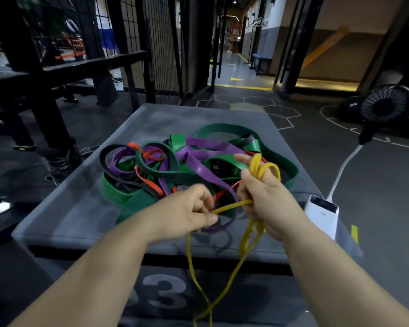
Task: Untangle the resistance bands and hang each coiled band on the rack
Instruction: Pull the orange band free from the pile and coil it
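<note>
**Right hand spools the yellow band — left hand pinches the feed**

Right hand, at 4 o'clock of the pile: fingers curled, several turns of the yellow band wrapped round them, index finger pointing out toward 11 o'clock. Left hand, at 6 o'clock of the pile: nearly closed, thumb and fingertips pinching one strand of the same band, which runs taut between the two hands. Slack hangs over the near edge of the worktop toward 6 o'clock, and two strands cross low down.

Judgement: the fingers serve as a spool, and the pinch holds tension so the turns lie neat.

Tangle of green, purple, red and black bands lies mid-worktop, at 12 o'clock of the hands — not yet sorted. White power bank sits at 3 o'clock.
</note>
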Tool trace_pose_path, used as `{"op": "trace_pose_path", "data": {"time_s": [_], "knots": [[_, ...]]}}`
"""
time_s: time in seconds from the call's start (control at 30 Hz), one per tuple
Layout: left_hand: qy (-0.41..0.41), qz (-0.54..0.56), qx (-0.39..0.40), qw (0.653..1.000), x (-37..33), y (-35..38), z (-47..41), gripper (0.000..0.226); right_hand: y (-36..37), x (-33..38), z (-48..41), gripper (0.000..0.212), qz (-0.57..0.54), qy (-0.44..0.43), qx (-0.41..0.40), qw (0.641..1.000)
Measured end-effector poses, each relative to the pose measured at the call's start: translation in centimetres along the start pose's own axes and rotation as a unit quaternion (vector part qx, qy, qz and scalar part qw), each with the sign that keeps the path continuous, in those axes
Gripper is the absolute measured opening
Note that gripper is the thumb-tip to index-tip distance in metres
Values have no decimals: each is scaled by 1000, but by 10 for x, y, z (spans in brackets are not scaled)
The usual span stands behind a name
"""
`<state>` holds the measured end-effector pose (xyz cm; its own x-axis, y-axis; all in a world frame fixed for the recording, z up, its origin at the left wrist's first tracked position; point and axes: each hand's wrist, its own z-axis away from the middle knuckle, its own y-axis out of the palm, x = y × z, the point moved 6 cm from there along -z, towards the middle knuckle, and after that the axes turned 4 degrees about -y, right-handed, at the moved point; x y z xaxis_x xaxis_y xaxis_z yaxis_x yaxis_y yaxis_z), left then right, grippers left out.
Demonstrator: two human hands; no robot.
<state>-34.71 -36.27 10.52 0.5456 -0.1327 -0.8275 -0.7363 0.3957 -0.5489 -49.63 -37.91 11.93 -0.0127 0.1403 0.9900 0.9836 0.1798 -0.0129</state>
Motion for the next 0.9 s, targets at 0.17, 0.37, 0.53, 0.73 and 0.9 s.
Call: {"op": "trace_pose_path", "data": {"time_s": [0.17,0.37,0.53,0.73,0.9], "knots": [[75,41,-63,994,-14,-18,8,12,-1,-5,5,24,-30,55,42,997],[213,79,-128,965,-41,-15,14,6,31,-13,23,71,-90,156,238,954],[176,104,-192,960,-29,-19,7,18,42,-13,34,62,-180,185,322,911],[120,122,-120,978,-19,-8,-1,27,42,-8,37,45,-349,205,408,818],[73,156,-38,984,-14,8,1,44,45,-2,39,45,-423,215,435,765]]}}
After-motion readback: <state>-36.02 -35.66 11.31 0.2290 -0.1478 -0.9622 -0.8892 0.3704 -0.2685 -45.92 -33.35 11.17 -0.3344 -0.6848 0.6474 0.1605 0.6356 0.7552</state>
